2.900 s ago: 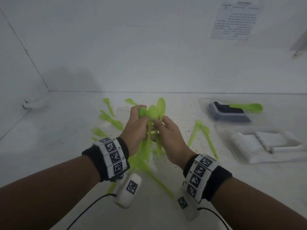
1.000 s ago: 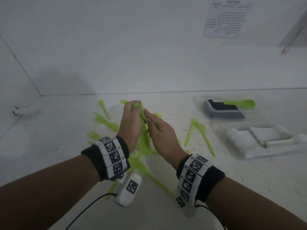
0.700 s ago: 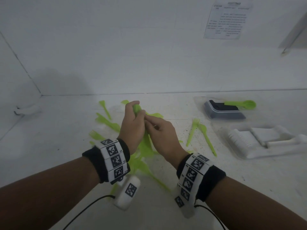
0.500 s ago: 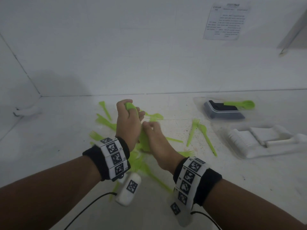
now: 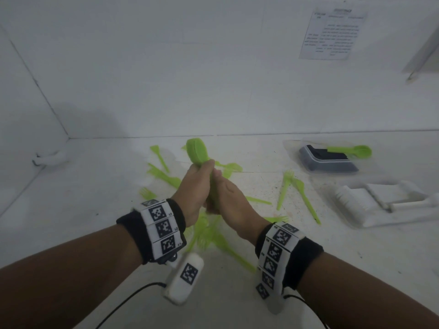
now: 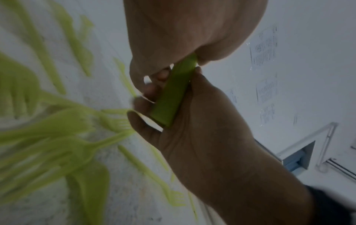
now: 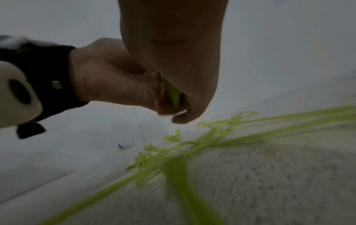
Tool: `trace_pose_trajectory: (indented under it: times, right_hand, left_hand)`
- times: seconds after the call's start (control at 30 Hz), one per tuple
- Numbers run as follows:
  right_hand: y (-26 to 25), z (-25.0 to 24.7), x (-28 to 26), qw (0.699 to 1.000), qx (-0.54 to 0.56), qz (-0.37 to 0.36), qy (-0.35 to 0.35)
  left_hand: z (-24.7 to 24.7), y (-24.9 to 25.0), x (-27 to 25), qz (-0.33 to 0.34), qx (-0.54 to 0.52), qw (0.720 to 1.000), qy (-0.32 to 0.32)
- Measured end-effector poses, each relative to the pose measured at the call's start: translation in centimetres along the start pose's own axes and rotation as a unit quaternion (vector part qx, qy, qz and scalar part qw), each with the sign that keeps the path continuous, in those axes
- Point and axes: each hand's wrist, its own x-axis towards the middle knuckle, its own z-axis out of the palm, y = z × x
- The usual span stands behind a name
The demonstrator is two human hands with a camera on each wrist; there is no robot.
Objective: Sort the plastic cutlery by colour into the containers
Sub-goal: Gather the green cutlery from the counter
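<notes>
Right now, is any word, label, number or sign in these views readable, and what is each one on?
Paper sheet on the back wall: printed lines, too small and blurred to read.
Wristbands on both wrists: black-and-white square code patterns, with tiny marks beside them too small to read.
No readable text on the cutlery or containers.

You can read no text here. The sheet [image 5: 332, 34] on the wall, up and to the right of your hands, carries printed lines too blurred to make out. The wristbands [image 5: 161, 230] on both wrists and the pod [image 5: 187, 274] under your left wrist carry only black-and-white square marker codes.
</notes>
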Motion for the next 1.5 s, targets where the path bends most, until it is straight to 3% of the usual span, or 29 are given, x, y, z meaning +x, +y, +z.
trace_pose_trajectory:
  times: [0.1,0.17,0.23,0.27,0.33,0.43,0.53,0.6,0.73,0.8,0.93,1.23,1.37,1.5]
  right_hand:
    - [-0.2,-1.1,0.5,0.987,-0.141,-0.049,0.062]
    - [-0.3,-2.2,0.7,0.965,-0.186,-0.097,0.159]
    - [-0.5,-3.5,0.8,0.936,-0.232,-0.174,0.198]
    - [-0.4,-4.3,1.1,0.916,-0.281,-0.223,0.180]
    - [-1.0,-5.7,1.4,0.883,-0.376,-0.270,0.076]
    - [-1.6,-6.8,1.1,0.851,-0.463,-0.243,-0.055]
    - [-1.6,-7.9,-0.1,0.833,-0.497,-0.242,-0.031]
    - [-1.7,-9.2,-0.8,0.833,-0.497,-0.241,0.005]
    - [-1.6,-12.8,-2.6,0.839,-0.505,-0.191,0.064]
    - [-1.5,-15.0,-3.4,0.834,-0.517,-0.172,0.081]
    - [-1.2,-19.8,-4.8,0.834,-0.527,-0.134,0.092]
    - [0.0,-35.5,-5.0,0.842,-0.524,-0.086,0.092]
    - [0.9,-42.5,-4.5,0.843,-0.527,-0.070,0.079]
    - [2.0,-48.2,-2.8,0.838,-0.539,-0.054,0.069]
  left_hand:
    - [-1.1,0.2,0.7,0.075,0.092,0.992,0.035]
    - [-2.3,0.7,1.0,0.103,0.187,0.977,-0.017]
    - [-3.5,1.3,1.3,0.100,0.346,0.927,-0.103]
    - [-3.9,1.6,1.3,0.091,0.423,0.889,-0.150]
    - [-4.0,2.2,1.0,0.092,0.532,0.809,-0.232]
    - [-3.4,3.1,0.3,0.114,0.613,0.718,-0.309]
    - [-3.1,3.2,0.5,0.143,0.632,0.698,-0.306]
    - [-2.8,2.8,0.9,0.202,0.648,0.678,-0.282]
    - [-0.6,1.7,2.4,0.358,0.708,0.567,-0.224]
    - [1.1,1.5,3.1,0.418,0.704,0.535,-0.209]
    - [6.4,1.7,3.9,0.440,0.700,0.517,-0.221]
    - [22.9,2.8,5.7,0.383,0.704,0.554,-0.224]
    - [29.7,2.1,7.4,0.353,0.675,0.608,-0.225]
    - [34.5,1.2,9.9,0.398,0.668,0.596,-0.199]
